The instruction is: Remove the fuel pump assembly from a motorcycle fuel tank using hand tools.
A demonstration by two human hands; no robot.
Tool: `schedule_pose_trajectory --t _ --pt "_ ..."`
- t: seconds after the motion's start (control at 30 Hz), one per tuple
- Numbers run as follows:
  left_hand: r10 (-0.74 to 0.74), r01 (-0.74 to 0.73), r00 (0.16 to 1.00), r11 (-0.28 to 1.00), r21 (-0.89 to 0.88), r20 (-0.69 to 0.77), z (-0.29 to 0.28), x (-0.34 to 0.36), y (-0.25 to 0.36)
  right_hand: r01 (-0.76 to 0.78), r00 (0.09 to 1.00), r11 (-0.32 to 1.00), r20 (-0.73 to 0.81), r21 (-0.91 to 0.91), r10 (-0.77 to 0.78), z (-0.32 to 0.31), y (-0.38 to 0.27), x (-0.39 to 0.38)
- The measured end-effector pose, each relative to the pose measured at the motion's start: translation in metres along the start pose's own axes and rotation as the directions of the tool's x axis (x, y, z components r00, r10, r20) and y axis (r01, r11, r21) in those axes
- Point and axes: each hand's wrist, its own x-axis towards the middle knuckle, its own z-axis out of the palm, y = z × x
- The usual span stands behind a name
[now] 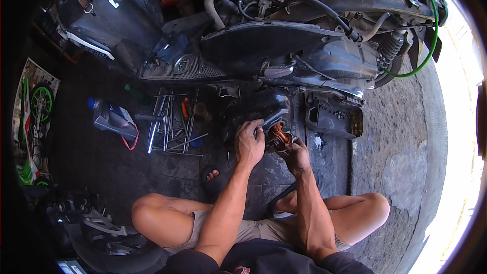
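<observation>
A glossy black rounded part (274,102), shaped like a tank or cover, lies on the floor between me and the scooter. My left hand (250,141) has its fingers bent against its near edge, thumb toward the opening there. My right hand (296,157) is closed on the rim of a round metal-edged piece (280,143) with reddish-orange material in it. This piece sits right at the near right end of the black part. Whether the two are joined I cannot tell.
A partly stripped scooter (284,50) stands across the far side. Left of my hands are a tool rack (170,122) and a grey bottle (112,117) with a blue cap. A black tray (336,118) with small hardware lies to the right, a wheel (119,248) at lower left.
</observation>
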Motion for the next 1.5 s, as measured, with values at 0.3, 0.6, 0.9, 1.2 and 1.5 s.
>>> schedule_pose_trajectory --t 0.3,0.6,0.9,1.2,1.5 --pt "0.077 -0.075 0.997 0.994 0.083 -0.029 0.003 0.0 -0.001 0.016 1.0 1.0 0.0 -0.022 -0.016 -0.002 0.006 -0.002" --pt "0.074 -0.072 0.997 0.994 0.079 -0.022 0.0 0.001 -0.002 0.021 1.0 0.996 0.004 -0.088 -0.021 0.0 -0.008 0.0" --pt "0.052 -0.052 0.999 0.996 0.068 0.007 -0.003 0.004 -0.002 0.008 0.999 1.0 0.035 -0.011 -0.008 0.008 -0.004 -0.007" --pt "-0.039 0.037 0.997 0.999 0.031 0.066 -0.007 0.009 0.007 -0.099 0.993 0.966 0.084 0.239 0.081 -0.006 0.022 -0.002" --pt "-0.039 0.038 0.997 0.999 0.018 0.06 -0.007 0.011 0.004 -0.132 0.983 0.852 0.175 0.506 0.048 -0.001 0.047 -0.004"
